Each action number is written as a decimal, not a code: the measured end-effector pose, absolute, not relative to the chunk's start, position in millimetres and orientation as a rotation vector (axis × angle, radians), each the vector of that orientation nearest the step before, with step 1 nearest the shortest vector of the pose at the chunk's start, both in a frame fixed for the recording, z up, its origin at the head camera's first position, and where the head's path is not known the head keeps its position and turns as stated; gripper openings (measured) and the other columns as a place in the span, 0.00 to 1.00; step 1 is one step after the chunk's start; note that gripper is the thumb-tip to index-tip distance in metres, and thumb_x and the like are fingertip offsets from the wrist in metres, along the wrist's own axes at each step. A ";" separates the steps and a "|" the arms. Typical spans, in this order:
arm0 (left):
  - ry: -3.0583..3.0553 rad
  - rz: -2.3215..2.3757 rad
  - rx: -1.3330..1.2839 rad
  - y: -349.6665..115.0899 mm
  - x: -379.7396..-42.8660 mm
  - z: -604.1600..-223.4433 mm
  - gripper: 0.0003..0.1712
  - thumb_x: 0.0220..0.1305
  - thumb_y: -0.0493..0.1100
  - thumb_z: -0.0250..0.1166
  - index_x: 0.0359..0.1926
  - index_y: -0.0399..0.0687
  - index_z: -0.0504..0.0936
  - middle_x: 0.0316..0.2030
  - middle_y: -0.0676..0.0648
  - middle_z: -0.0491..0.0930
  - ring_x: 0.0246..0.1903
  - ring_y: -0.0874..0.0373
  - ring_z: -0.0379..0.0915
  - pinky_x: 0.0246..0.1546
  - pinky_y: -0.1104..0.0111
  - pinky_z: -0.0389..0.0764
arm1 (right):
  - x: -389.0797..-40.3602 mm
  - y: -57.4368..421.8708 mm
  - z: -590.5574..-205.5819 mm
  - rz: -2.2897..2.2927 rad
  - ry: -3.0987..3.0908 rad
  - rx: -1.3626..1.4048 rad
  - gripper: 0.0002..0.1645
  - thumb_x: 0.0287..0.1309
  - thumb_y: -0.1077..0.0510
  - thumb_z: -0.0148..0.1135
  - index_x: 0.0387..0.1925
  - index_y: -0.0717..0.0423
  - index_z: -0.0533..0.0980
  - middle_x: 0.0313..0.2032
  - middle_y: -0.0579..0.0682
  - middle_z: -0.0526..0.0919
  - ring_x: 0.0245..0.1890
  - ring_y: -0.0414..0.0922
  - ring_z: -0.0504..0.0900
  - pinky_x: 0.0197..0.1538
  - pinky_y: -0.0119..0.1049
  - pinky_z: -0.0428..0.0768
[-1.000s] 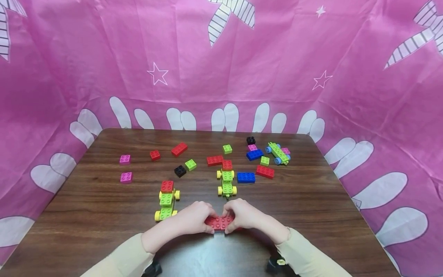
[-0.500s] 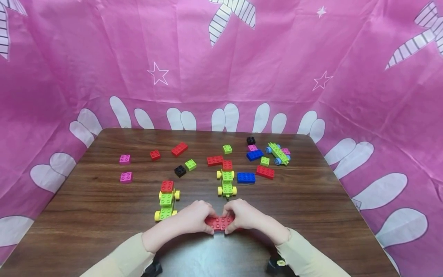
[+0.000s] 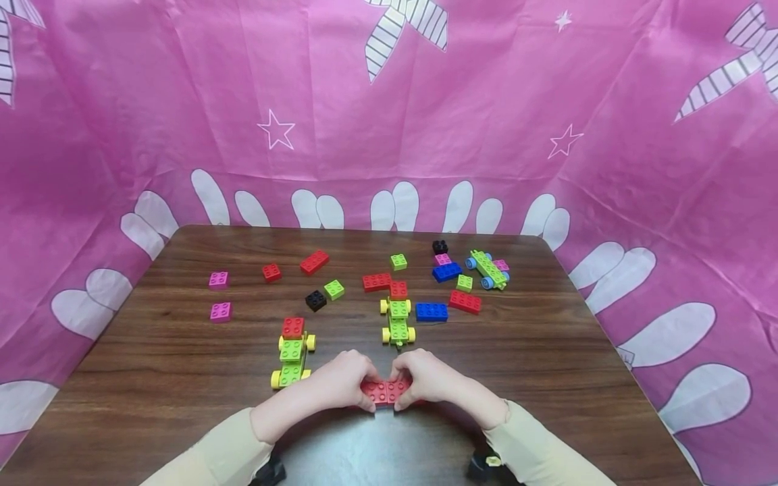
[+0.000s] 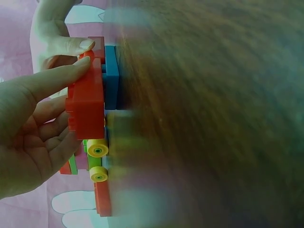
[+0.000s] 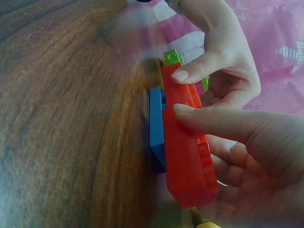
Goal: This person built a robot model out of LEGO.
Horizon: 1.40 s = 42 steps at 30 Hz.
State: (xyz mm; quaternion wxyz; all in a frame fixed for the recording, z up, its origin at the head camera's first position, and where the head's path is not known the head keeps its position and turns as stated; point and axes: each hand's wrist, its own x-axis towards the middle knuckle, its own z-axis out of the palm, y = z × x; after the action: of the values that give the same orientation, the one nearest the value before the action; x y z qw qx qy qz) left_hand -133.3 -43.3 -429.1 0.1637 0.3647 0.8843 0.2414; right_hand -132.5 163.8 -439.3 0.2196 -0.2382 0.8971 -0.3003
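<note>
Two red building bricks lie end to end across the top of a blue brick [image 4: 112, 78] at the table's near middle. My left hand [image 3: 346, 381] pinches the left red brick [image 4: 89, 107], thumb on the near side and fingers behind. On the other side my right hand [image 3: 425, 378] grips the right red brick [image 5: 183, 152] the same way. The thumbs almost meet where the bricks join. In both wrist views the red bricks stick out past the blue one's ends. Part of the far side of the bricks is hidden by the fingers.
Left of the hands stands a green car base with yellow wheels [image 3: 292, 358] and a red brick on it. Another yellow-wheeled car base [image 3: 398, 322] stands just beyond. Loose bricks and a blue-wheeled base [image 3: 488, 268] lie farther back, before a pink curtain [image 3: 389, 135].
</note>
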 end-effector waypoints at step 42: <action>2.471 0.742 0.958 -41.4 -137.9 -431.9 0.14 0.38 0.43 0.80 0.31 0.49 0.89 0.24 0.59 0.82 0.25 0.69 0.69 0.29 0.75 0.73 | -130.7 163.8 -438.9 -0.846 2.507 -0.730 0.16 0.36 0.55 0.83 0.29 0.51 0.83 0.25 0.38 0.81 0.25 0.33 0.70 0.29 0.26 0.73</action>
State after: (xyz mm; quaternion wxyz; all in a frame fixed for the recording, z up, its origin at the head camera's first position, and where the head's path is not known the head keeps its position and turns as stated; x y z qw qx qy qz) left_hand -137.9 -41.4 -431.9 0.1938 0.3416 0.8808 0.2644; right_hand -130.7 163.8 -438.9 0.1970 -0.2609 0.8955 -0.3020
